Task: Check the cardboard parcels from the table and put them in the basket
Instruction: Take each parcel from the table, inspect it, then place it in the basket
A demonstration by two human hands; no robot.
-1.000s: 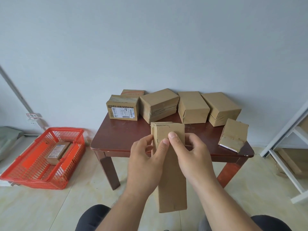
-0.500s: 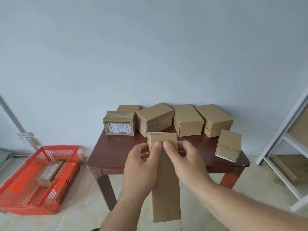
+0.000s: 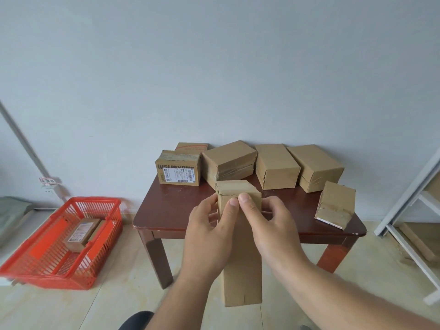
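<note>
Right now both hands, left hand (image 3: 209,236) and right hand (image 3: 273,232), have their fingers curled round a long cardboard parcel (image 3: 241,265), held upright above the tabletop (image 3: 176,208); the red basket (image 3: 95,234) sits on the floor, holding one parcel.

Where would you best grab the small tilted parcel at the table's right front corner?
Grip the small tilted parcel across its two side edges, coming from above. It leans, its raised upper end clear of the table, with open space on both sides.
</note>
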